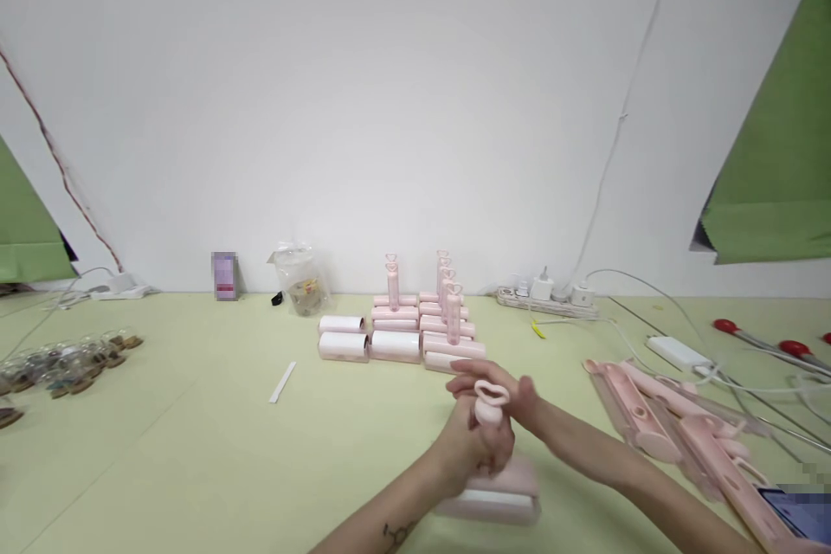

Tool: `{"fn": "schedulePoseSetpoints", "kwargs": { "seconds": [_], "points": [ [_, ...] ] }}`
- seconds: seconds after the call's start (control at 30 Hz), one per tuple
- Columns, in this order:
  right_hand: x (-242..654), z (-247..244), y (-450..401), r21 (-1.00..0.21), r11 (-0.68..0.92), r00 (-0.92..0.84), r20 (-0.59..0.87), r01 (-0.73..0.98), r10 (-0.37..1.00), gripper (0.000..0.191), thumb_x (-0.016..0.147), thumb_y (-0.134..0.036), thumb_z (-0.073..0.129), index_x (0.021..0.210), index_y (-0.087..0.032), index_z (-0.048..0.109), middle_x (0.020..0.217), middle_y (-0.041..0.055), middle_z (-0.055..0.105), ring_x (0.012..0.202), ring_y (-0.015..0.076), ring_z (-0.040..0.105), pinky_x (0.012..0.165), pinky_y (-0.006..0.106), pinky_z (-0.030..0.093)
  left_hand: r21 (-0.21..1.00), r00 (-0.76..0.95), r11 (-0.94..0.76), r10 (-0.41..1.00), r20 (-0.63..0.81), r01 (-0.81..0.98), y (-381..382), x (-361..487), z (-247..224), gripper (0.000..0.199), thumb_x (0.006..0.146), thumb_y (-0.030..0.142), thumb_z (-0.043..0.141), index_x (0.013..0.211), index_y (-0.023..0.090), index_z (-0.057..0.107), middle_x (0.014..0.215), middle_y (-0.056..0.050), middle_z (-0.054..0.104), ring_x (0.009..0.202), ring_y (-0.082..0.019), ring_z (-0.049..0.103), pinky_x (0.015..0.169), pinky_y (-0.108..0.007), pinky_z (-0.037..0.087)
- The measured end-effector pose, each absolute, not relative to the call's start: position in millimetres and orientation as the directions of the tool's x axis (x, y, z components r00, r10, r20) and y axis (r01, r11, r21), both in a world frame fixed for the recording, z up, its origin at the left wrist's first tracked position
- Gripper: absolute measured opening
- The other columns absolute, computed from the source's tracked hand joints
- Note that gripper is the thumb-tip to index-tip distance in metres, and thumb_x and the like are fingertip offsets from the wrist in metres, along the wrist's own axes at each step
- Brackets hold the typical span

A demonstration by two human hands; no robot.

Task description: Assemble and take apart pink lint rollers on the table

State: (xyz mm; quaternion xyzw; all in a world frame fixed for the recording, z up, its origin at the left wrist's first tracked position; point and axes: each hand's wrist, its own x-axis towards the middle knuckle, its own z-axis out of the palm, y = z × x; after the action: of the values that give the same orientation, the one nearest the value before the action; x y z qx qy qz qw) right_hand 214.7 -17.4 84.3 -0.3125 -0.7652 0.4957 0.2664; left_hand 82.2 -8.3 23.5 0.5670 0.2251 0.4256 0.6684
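Observation:
My left hand [471, 446] is closed around the handle of a pink lint roller. A heart-shaped loop [492, 394] tops that handle, above my fist. Below the fist, the pink-and-white body of the lint roller [497, 502] is blurred, close to the table. My right hand [497, 385] is just behind the loop, with fingers stretched to the left and thumb apart; whether it touches the handle I cannot tell. Beyond my hands stand several pink lint rollers [453, 320] with upright handles, alongside rolls in pink cases [396, 346] lying flat.
Pink roller parts [636, 415] lie on the right, near a phone [795, 511], a white adapter [679, 355] and red-ended rods [795, 349]. A power strip [545, 303] runs along the wall. Glass domes [71, 363], a white strip [282, 383] and a plastic bag [304, 277] are leftward.

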Motion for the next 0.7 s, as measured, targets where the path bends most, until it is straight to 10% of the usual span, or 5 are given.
{"fn": "schedulePoseSetpoints", "kwargs": {
  "seconds": [0.17, 0.4, 0.7],
  "points": [
    [220, 82, -24, -0.862, 0.44, -0.523, 0.262, 0.25, 0.811, 0.051, 0.077, -0.06, 0.037, 0.112, -0.026, 0.051, 0.114, 0.0081, 0.054, 0.106, 0.0243, 0.048, 0.089, 0.038, 0.037, 0.948, 0.579, -0.005, 0.791, 0.198, -0.318, -7, 82, 25, 0.051, 0.04, 0.056, 0.072, 0.043, 0.017, 0.039, 0.031, 0.009, 0.033, 0.028, -0.002, 0.026, 0.031, -0.019, 0.016],
    [204, 87, -25, -0.741, 0.593, -0.522, 0.385, 0.317, 0.761, 0.037, 0.086, -0.041, 0.035, 0.077, -0.019, 0.063, 0.068, 0.0011, 0.064, 0.067, 0.0164, 0.058, 0.067, 0.026, 0.044, 0.95, 0.644, 0.041, 0.744, 0.178, -0.31, -5, 83, 33, 0.065, 0.049, 0.082, 0.04, 0.037, 0.018, 0.033, 0.028, 0.007, 0.028, 0.025, -0.003, 0.022, 0.028, -0.02, 0.015],
    [209, 81, -28, -0.788, 0.533, -0.517, 0.332, 0.309, 0.789, 0.037, 0.086, -0.041, 0.033, 0.106, -0.023, 0.059, 0.098, 0.0056, 0.065, 0.094, 0.023, 0.057, 0.081, 0.033, 0.044, 0.971, 0.664, -0.005, 0.729, 0.166, -0.238, 2, 80, 22, 0.065, 0.047, 0.082, 0.043, 0.038, 0.018, 0.036, 0.029, 0.007, 0.03, 0.025, -0.005, 0.026, 0.028, -0.019, 0.019]
  ]
}}
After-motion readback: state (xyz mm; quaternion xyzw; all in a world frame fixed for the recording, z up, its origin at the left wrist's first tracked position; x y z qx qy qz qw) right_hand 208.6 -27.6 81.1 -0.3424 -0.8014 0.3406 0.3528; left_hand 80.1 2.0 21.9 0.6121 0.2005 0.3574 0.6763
